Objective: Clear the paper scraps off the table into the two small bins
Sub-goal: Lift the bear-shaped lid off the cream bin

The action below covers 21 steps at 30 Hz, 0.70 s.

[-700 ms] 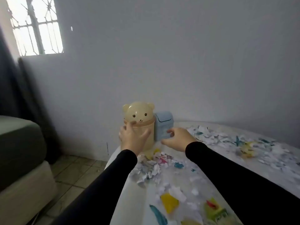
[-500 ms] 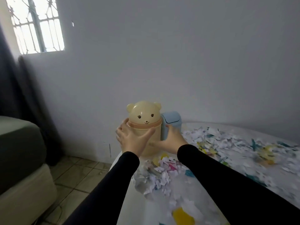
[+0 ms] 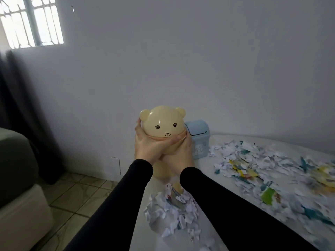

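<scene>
Both hands have closed in on the yellow bear bin (image 3: 164,130) since half a second ago: the right hand (image 3: 182,154), which then lay between the two bins, now wraps the bear bin's body from the right. The left hand (image 3: 151,146) clamps the bin from the left, its thumb lying across the front along the orange collar under the bear's chin and its fingertips up beside the ear at 10 o'clock. So the two hands are together, both gripping the one bin, wrists nearly touching below it.

The bear bin stands with its long axis close to vertical, its domed head leaning slightly toward the camera and its face pointing at the wearer. Its base sits at the table's (image 3: 272,140) left edge, partly hidden by the black sleeves (image 3: 126,196).

Just behind it, at 2 o'clock, stands the blue bin (image 3: 199,140), upright, touching or nearly touching the bear bin; I cannot tell which. Paper scraps (image 3: 244,160) cover the table from 3 to 5 o'clock, mostly white with yellow, green and teal pieces, and a separate heap of scraps (image 3: 172,214) lies at 6 o'clock between the forearms. A barred window (image 3: 32,22) shows at 10 o'clock, with a dark curtain (image 3: 23,105) below it.
</scene>
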Available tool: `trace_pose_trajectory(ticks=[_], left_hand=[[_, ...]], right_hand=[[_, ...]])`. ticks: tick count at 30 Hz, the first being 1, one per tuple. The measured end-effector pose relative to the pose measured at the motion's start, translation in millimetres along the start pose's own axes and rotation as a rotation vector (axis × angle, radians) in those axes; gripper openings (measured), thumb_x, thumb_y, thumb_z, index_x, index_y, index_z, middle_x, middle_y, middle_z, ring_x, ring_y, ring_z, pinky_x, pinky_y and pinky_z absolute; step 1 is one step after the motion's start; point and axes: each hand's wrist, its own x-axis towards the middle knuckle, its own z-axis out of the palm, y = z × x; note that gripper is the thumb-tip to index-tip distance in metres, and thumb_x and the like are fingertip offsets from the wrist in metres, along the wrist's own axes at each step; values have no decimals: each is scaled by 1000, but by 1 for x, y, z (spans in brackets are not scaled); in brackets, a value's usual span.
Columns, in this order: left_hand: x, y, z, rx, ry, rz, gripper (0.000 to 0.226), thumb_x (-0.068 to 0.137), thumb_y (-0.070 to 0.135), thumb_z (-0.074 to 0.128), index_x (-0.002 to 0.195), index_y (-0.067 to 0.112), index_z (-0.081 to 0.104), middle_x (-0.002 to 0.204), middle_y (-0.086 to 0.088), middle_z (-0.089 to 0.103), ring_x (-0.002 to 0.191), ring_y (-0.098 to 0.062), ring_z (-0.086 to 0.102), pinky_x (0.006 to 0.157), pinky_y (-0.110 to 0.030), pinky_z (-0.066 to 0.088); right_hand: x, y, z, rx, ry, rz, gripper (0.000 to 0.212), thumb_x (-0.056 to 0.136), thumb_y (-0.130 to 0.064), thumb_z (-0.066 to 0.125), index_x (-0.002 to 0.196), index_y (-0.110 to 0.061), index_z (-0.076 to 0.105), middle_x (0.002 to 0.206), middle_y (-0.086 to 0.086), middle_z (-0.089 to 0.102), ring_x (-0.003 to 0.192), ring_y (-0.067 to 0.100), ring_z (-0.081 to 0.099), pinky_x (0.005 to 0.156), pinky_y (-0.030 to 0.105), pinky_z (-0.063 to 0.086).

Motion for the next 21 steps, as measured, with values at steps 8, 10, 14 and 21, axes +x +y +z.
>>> trace_pose_trajectory(ticks=[8,10,14,21], left_hand=[[-17,3,4,33,26,-9,144,17,69,85,142,39,22,134,9,41,126,-17,44,102,-44,45],[-25,6,4,69,29,-4,146,17,70,84,144,38,19,137,8,40,129,-18,41,104,-45,43],[-36,15,3,97,43,-10,142,18,69,81,143,31,25,135,7,44,127,-18,43,103,-44,43],[-43,23,0,128,46,-2,136,19,70,78,139,28,30,131,5,47,124,-19,45,102,-44,44]], right_hand=[[-16,3,-5,-34,65,-18,117,44,-38,83,142,-26,20,138,0,36,128,18,41,108,38,39],[-18,2,-6,-34,63,-1,115,41,-40,82,140,-24,25,135,1,40,124,17,47,104,40,44],[-14,10,-3,-66,87,2,111,34,-49,84,132,-25,37,126,1,52,115,17,56,93,41,52],[-21,10,-7,-68,65,2,117,36,-48,85,137,-28,29,133,1,47,123,19,50,99,43,48]])
